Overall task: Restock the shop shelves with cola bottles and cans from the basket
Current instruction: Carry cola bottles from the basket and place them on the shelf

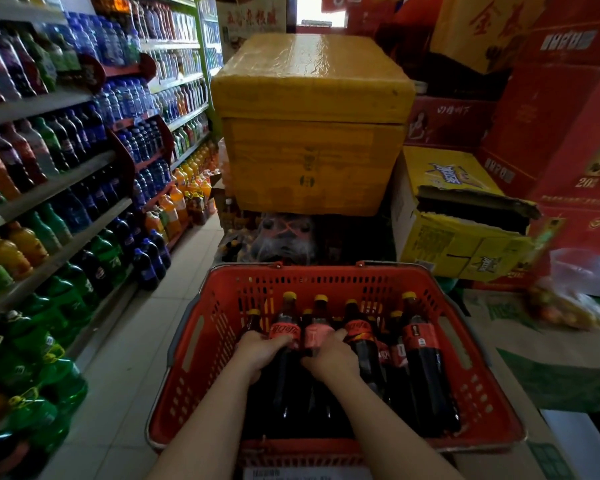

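Note:
A red plastic basket (208, 327) stands in front of me, filled with several upright cola bottles with yellow caps and red labels. My left hand (260, 351) is wrapped around a cola bottle (286, 320) at the basket's left. My right hand (329, 358) grips a neighbouring cola bottle (357, 327) near the middle. More bottles (420, 341) stand to the right, untouched. No cans show among the bottles. The shop shelves (56, 188) run along the left, packed with drink bottles.
A large yellow box (312, 126) sits on stacked goods just beyond the basket. Yellow and red cartons (465, 216) pile up at the right. A bag of fruit (565, 310) lies on cardboard at the right. A tiled aisle (125, 341) runs between shelves and basket.

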Demonstrator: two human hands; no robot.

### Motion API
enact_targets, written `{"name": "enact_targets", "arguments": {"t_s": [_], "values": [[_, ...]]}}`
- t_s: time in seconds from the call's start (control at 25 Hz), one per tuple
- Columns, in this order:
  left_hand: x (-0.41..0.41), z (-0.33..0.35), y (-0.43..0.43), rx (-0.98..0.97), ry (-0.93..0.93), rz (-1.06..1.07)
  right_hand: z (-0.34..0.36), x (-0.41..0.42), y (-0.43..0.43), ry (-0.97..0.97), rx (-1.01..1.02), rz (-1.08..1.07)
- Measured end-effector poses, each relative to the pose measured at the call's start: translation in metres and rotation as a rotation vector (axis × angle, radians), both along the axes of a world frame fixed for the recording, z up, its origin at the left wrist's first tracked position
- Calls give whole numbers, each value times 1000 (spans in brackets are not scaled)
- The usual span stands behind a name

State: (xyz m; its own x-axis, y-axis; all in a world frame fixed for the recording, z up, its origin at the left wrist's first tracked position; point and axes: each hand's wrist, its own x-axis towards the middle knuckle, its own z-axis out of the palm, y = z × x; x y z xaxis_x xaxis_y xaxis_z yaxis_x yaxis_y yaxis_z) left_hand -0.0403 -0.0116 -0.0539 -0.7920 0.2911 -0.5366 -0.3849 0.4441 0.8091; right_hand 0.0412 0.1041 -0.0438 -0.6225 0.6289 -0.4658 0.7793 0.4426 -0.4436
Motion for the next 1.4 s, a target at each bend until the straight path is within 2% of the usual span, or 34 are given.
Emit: {"name": "enact_targets", "arguments": {"t_s": [0.12, 0.2, 0.28, 0.44, 0.64, 0.76, 0.96, 1.12, 1.4], "values": [[1, 7, -5, 144, -30, 41, 2, 2, 12, 195, -142, -81], [3, 20, -6, 258, -22, 67, 8, 5, 16, 434, -383, -223], [1, 34, -7, 373, 2, 114, 21, 5, 17, 618, -577, -255], [2, 64, -17, 579, 58, 195, 60, 0, 8, 806, -667, -96], [5, 95, -58, 693, 171, 343, 88, -20, -27, 918, -691, 134], [14, 106, -89, 701, 251, 495, 99, -35, -52, 890, -788, 296], [61, 123, -153, 639, 399, 821, 116, -42, -117, 730, -978, 611], [133, 126, -216, 608, 511, 1093, 115, -16, -194, 593, -1097, 842], [251, 101, -320, 510, 685, 1402, 94, 64, -329, 335, -1294, 1050]]}}
